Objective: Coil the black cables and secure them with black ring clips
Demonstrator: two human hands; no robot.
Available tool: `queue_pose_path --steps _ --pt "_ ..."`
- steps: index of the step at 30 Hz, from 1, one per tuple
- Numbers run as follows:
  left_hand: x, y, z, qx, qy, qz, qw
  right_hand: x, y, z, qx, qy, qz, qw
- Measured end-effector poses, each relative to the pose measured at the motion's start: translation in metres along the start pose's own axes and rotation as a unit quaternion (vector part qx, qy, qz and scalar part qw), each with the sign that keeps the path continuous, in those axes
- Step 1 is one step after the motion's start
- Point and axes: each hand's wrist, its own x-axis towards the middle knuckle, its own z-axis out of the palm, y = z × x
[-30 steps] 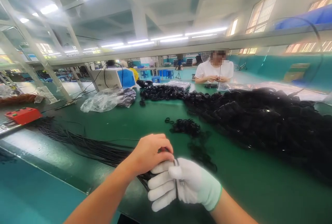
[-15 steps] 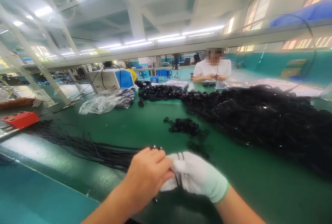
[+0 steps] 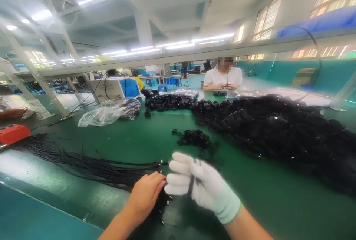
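Note:
My bare left hand (image 3: 147, 195) rests at the connector ends of a bundle of thin black cables (image 3: 97, 167), its fingers curled together; what they grip, if anything, is hidden. Beside it on the right is my right hand (image 3: 201, 182) in a white glove with a green cuff. Its fingers are extended, and a black cable or band (image 3: 191, 185) passes across the palm, apparently held under the thumb. Small black rings (image 3: 194, 138) lie in a little pile beyond the glove.
A large heap of coiled black cables (image 3: 269, 129) covers the right side. Clear plastic bags (image 3: 104, 113), a white-and-blue machine (image 3: 114, 88) and a red box (image 3: 13, 133) stand left. Across the table sits a person in white (image 3: 222, 79).
My hands have come apart: the left has moved down and left to the cable ends, and the gloved right hand's fingers have straightened. The camera view has shifted slightly.

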Motion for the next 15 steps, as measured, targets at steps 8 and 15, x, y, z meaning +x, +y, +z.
queue_pose_path --steps 8,15 --pt "-0.009 0.041 -0.028 0.048 0.046 0.126 0.990 -0.001 0.014 -0.017 -0.150 0.077 0.043 0.985" --pt "0.028 0.014 -0.051 -0.295 -0.079 0.060 0.950 -0.008 0.034 -0.018 -0.068 -0.050 0.216 0.973"
